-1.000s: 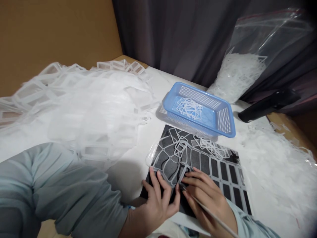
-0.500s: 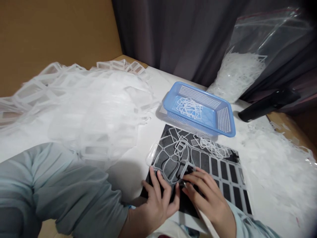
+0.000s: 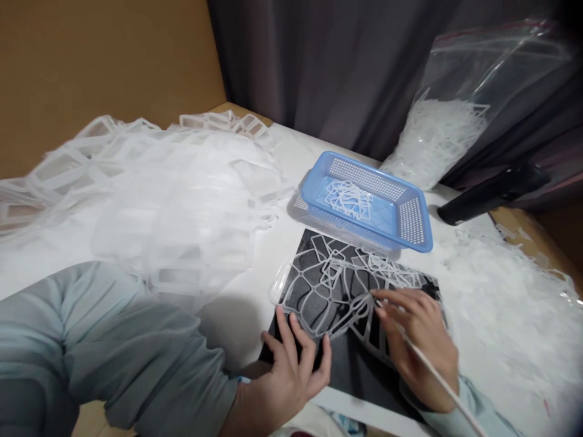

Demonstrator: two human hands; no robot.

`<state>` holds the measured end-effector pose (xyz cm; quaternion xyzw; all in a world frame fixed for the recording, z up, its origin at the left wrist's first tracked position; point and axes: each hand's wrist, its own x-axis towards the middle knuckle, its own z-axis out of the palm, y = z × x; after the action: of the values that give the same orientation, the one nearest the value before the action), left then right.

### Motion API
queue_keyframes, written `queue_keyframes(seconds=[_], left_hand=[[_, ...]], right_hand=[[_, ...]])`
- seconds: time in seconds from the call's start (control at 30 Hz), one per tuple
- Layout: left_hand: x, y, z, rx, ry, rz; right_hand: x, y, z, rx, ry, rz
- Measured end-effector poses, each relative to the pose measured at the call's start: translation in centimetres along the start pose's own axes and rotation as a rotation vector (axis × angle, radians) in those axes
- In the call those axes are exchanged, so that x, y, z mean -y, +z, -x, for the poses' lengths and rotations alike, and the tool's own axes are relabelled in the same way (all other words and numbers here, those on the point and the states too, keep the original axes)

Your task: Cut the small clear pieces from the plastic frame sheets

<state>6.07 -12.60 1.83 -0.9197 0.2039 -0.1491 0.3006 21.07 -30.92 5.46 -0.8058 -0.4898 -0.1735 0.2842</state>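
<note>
A translucent white lattice sheet [image 3: 314, 331] of joined frames lies over a black mat [image 3: 364, 376]. My left hand [image 3: 291, 364] rests with fingers spread along the sheet's near-left edge, fingertips pressing on it. On the right, my right hand [image 3: 419, 340] is closed around a long, thin white stick [image 3: 432, 373] that slants down past the wrist; its kind is unclear. At these fingertips the sheet is bunched and pulled into stretched strands. Loose small white frames [image 3: 392, 270] lie along the mat's far side.
Behind the mat stands a blue basket [image 3: 314, 182] holding several white frames. A large pile of lattice sheets [image 3: 182, 200] spreads left. White scraps [image 3: 514, 303] heap on the right, below a black cylindrical object [image 3: 483, 197] and a clear bag [image 3: 441, 133] of white pieces.
My right hand has moved right and slightly away from me, drawing the lattice sheet along and bunching its right part. More black mat shows near me. My left hand stays put.
</note>
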Motion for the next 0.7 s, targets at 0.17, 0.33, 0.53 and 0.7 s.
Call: queue_keyframes(seconds=[0.17, 0.33, 0.53, 0.7], left_hand=[[0.0, -0.1, 0.0, 0.010, -0.003, -0.011], [0.2, -0.1, -0.1, -0.026, -0.022, -0.002], [0.2, -0.1, -0.3, -0.045, -0.027, -0.001], [0.1, 0.1, -0.5, -0.081, -0.043, 0.027]], right_hand=[[-2.6, -1.1, -0.5, -0.340, 0.237, -0.179], [-3.8, -1.8, -1.5, -0.562, 0.326, -0.093], [-4.6, -3.4, -1.7, -0.467, 0.587, -0.212], [-5.1, -3.1, -0.7, 0.155, 0.791, -0.699]])
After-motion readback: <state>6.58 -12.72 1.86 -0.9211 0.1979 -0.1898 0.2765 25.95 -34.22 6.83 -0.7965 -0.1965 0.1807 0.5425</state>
